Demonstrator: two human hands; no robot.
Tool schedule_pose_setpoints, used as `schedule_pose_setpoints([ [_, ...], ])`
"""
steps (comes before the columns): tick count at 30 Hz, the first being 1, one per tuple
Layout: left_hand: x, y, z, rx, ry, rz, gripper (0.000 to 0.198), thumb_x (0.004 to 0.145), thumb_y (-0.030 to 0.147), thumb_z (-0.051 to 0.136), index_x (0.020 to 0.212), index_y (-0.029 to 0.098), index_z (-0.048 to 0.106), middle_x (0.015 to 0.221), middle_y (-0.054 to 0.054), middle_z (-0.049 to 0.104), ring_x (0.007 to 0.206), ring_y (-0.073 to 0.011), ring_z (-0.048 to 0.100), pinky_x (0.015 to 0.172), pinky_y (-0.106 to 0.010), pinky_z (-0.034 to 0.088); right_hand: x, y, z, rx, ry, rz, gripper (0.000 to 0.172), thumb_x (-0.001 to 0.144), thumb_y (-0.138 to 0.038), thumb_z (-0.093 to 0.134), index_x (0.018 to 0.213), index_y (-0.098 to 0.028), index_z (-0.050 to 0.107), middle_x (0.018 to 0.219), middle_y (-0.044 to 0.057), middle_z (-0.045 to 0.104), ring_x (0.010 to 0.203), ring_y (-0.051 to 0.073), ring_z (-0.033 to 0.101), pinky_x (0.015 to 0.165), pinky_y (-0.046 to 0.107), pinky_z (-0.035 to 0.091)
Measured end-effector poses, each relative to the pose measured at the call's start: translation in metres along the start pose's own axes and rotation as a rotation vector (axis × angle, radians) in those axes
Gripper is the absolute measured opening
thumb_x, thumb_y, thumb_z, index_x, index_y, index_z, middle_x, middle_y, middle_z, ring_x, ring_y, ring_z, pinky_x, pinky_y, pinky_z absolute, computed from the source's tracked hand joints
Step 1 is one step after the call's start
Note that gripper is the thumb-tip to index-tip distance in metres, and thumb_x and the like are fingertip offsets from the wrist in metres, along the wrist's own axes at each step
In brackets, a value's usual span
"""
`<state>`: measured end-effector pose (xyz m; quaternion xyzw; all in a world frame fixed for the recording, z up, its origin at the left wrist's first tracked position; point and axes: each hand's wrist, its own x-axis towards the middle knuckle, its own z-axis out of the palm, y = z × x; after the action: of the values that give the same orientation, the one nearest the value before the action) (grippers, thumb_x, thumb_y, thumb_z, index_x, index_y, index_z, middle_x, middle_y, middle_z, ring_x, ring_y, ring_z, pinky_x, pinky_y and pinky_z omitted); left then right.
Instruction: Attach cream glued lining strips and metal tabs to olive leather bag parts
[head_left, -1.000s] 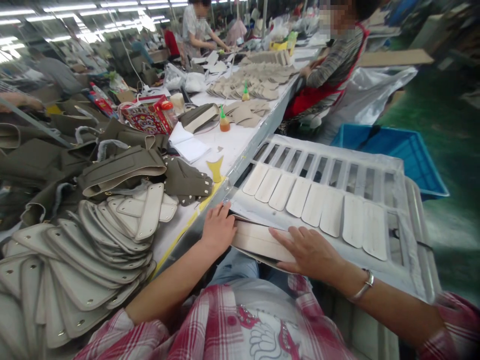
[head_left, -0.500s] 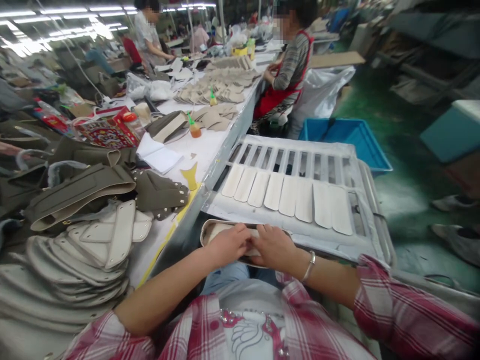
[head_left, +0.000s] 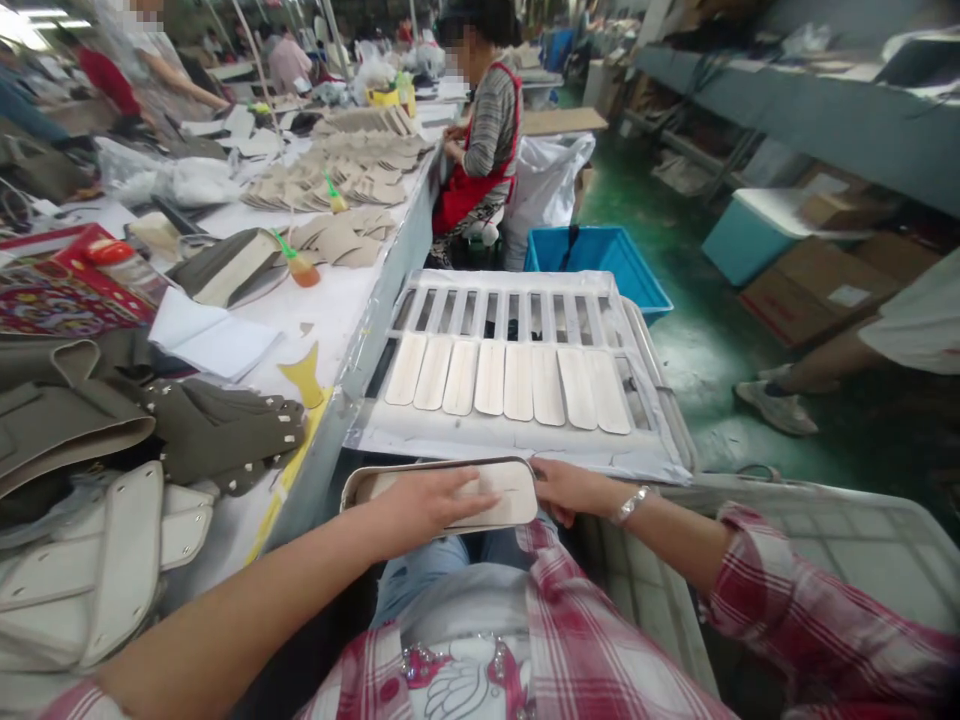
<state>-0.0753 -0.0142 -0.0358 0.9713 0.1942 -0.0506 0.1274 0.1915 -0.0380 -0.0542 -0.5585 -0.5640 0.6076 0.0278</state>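
A long cream leather bag piece (head_left: pixel 510 492) with rounded ends and a dark raised rim lies across my lap. My left hand (head_left: pixel 431 503) rests flat on its upper face with the fingers stretched out. At the piece's right end, my right hand (head_left: pixel 574 488) pinches the edge, its other fingers curled below. Just beyond is a white slatted rack (head_left: pixel 480 440), bearing a row of several cream strips (head_left: pixel 491 378) with rounded lower corners.
On the left table lie dark bag parts (head_left: pixel 225 430), stacked cream straps (head_left: pixel 124 560), a yellow spatula-like piece (head_left: pixel 304 375) and a glue bottle (head_left: pixel 300 265). A co-worker (head_left: pixel 487 140) in a red apron sits ahead. A blue bin (head_left: pixel 600 265) stands behind the rack.
My hands have moved apart from the middle of the bag piece: the left lies flat, the right is at the right end. The cream face now shows more, and the view has turned right.
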Motion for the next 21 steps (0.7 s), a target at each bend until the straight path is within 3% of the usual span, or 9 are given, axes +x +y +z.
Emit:
schedule_pose_setpoints([
  [2,0.005,-0.005,-0.004,0.001,-0.049,0.082,0.055,0.087,0.016,0.040,0.135,0.041,0.030,0.144,-0.001,0.032,0.111,-0.0192,0.053,0.085,-0.027,0.044,0.004,-0.002,0.007,-0.043,0.069,-0.069,0.028,0.081,-0.023,0.043,0.105,-0.015,0.052,0.050,-0.005,0.050,0.037,0.008,0.042,0.037,0.018,0.036],
  [6,0.011,-0.016,-0.007,-0.018,-0.137,0.068,0.060,0.080,0.017,0.050,0.132,0.044,0.035,0.145,0.003,0.032,0.089,-0.0158,0.060,0.074,-0.025,0.045,0.000,-0.010,0.005,-0.113,0.165,-0.256,0.036,0.074,-0.014,0.041,0.105,-0.015,0.059,0.062,-0.001,0.059,0.055,0.011,0.053,0.053,0.021,0.044],
  [11,0.012,-0.022,-0.003,-0.121,-0.159,0.080,0.061,0.079,0.018,0.049,0.133,0.042,0.035,0.145,0.002,0.032,0.090,-0.0152,0.061,0.076,-0.024,0.041,-0.007,-0.016,0.002,-0.022,0.128,-0.080,0.042,0.074,-0.015,0.038,0.112,-0.016,0.056,0.051,-0.005,0.052,0.034,0.007,0.038,0.033,0.018,0.029],
  [16,0.013,-0.021,0.001,-0.122,-0.157,0.053,0.057,0.081,0.022,0.045,0.134,0.040,0.034,0.145,0.000,0.031,0.094,-0.0190,0.060,0.076,-0.028,0.041,-0.008,-0.020,0.003,-0.029,0.168,-0.100,0.039,0.073,-0.017,0.041,0.109,-0.018,0.056,0.063,-0.002,0.060,0.032,0.007,0.041,0.030,0.018,0.028],
  [19,0.010,-0.015,-0.004,-0.165,-0.120,0.047,0.049,0.085,0.026,0.043,0.133,0.035,0.038,0.142,-0.001,0.036,0.105,-0.0205,0.055,0.081,-0.028,0.039,-0.006,-0.022,0.004,0.058,0.109,-0.007,0.037,0.069,-0.015,0.041,0.103,-0.017,0.056,0.044,-0.007,0.047,0.028,0.009,0.039,0.028,0.018,0.028],
  [21,0.007,-0.009,-0.008,-0.231,-0.104,0.047,0.046,0.088,0.037,0.041,0.134,0.030,0.037,0.139,-0.003,0.041,0.116,-0.0213,0.048,0.086,-0.028,0.038,-0.004,-0.026,0.006,0.170,0.085,0.040,0.030,0.067,-0.015,0.040,0.094,-0.017,0.055,0.038,-0.009,0.037,0.027,0.010,0.038,0.027,0.019,0.029],
])
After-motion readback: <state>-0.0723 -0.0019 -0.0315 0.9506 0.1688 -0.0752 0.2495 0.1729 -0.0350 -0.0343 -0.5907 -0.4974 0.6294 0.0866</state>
